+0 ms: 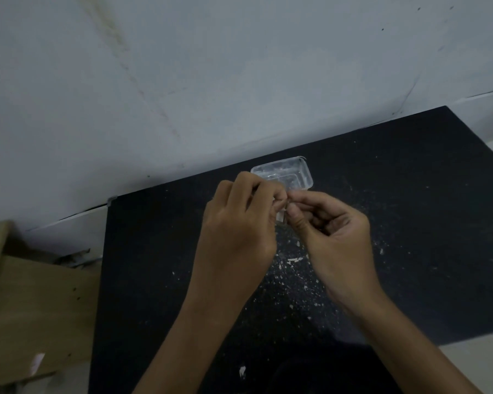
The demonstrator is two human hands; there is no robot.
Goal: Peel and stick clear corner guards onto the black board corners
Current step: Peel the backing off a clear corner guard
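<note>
We count two hands, one black board [410, 223], one clear tub [302, 173], one corner guard held between the fingers and one more already on a board corner. The left hand [239, 231] and the right hand [336, 237] meet at the centre of the frame, fingers curled, both pinching the held corner guard [281, 216]. It is a small clear plastic piece, glassy and angular; its lower edge shows just below the fingertips, and the rest is hidden by them. It hangs just above the board, in front of the tub. The board is flat, matt and rectangular, filling the lower centre and right, and it is speckled with pale flakes and scraps [293, 260] below the hands. The tub is a shallow rectangular container of thin transparent plastic with rounded corners, near the board's far edge. The fitted guard [112, 199] sits on the board's corner at centre left. A brown cardboard box [26, 294] lies at lower left, and a pale wall [211, 66] fills the upper frame.
</note>
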